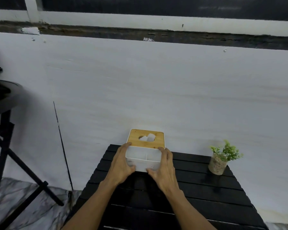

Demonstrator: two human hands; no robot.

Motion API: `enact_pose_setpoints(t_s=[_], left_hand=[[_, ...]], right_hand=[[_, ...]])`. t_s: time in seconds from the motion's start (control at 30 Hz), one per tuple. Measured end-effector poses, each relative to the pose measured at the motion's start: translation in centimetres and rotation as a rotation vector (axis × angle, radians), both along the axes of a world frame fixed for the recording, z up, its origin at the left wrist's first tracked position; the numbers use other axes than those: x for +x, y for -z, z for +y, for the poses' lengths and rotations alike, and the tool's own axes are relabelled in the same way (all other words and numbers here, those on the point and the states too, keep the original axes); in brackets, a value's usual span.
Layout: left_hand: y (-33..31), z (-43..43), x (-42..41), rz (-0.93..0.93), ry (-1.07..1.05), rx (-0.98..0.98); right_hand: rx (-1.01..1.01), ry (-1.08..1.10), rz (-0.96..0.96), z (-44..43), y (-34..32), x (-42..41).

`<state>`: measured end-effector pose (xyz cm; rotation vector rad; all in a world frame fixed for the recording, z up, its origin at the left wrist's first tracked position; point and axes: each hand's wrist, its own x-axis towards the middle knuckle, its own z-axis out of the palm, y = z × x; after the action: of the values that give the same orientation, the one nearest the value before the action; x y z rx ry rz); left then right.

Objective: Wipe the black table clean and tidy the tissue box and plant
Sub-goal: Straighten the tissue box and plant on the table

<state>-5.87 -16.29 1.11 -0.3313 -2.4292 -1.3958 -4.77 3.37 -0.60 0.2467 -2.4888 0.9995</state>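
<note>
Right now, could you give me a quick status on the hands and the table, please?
Left hand and right hand both gripping tissue box at far edge of table. Plant far right, apart. No cloth in sight.

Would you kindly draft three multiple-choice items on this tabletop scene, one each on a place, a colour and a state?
1. Where on the black slatted table does the small potted plant stand?
A. Near its far right corner
B. At its near left corner
C. On top of the tissue box

2. What colour is the lid of the tissue box?
A. Black
B. Light wood
C. Green

3. How is the tissue box handled?
A. Untouched
B. Held by one hand only
C. Gripped by both hands

Answers: 1 A, the plant sits right of the box toward the wall. 2 B, the lid shows bamboo-like wood over a white body. 3 C, the left hand and right hand clasp its sides.
</note>
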Motion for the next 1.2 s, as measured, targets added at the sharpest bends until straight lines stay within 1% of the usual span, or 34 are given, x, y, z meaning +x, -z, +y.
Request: enact_pose_setpoints(t_s=[0.2, 0.57, 0.7, 0.83, 1.03, 1.1, 1.17, 1.2], left_hand=[[0.5, 0.1, -0.6, -0.062, 0.006, -0.011], [0.9, 0.5, -1.5, -0.073, 0.015, -0.031], [0.2, 0.9, -1.0, -0.047, 0.033, -0.020], [-0.6, 1.3, -0.6, 0.028, 0.050, -0.023], [-1.0, 1.4, 0.0, 0.043, 0.070, -0.023], [-0.4, 1.4, 0.1, 0.019, 0.025, -0.063], [0.5, 1.8, 0.8, 0.002, -0.117, -0.158], [0.9, 2.3, 1.5, 0.024, -0.192, -0.207]], right_hand=[[0.006, 0.011, -0.058, 0.3, 0.1, -0.5], [0.011, 0.027, -0.088, 0.6, 0.1, -1.2], [0.006, 0.039, -0.101, 0.6, 0.2, -1.5], [0.020, 0.044, -0.121, 0.6, 0.3, -1.8], [0.040, 0.054, -0.135, 0.7, 0.6, -1.9], [0.041, 0.055, -0.143, 0.8, 0.6, -1.6], [0.023, 0.066, -0.126, 1.3, 0.7, -1.0], [0.014, 0.080, -0.116, 1.7, 0.6, -0.5]])
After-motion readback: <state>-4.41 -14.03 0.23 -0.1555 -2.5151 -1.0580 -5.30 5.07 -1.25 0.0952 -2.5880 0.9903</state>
